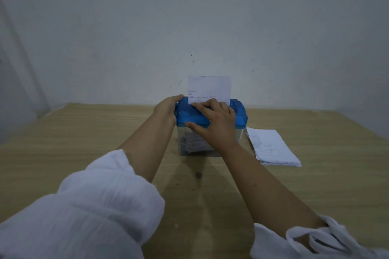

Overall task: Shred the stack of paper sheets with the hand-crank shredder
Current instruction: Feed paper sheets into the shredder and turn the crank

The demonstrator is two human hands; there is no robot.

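The hand-crank shredder (239,116) stands at the back middle of the table, with a blue lid over a clear bin (182,145) that holds paper shreds. One printed sheet (208,88) stands upright in the lid's slot. My left hand (165,110) curls round the left end of the lid; the crank is not visible there. My right hand (217,125) lies flat on top of the lid with its fingers spread, fingertips by the foot of the sheet and thumb on the front edge. The stack of paper sheets (272,148) lies on the table just right of the shredder.
The wooden table (84,143) runs to a pale wall close behind the shredder. Both forearms reach forward over the table, with white sleeves pushed up.
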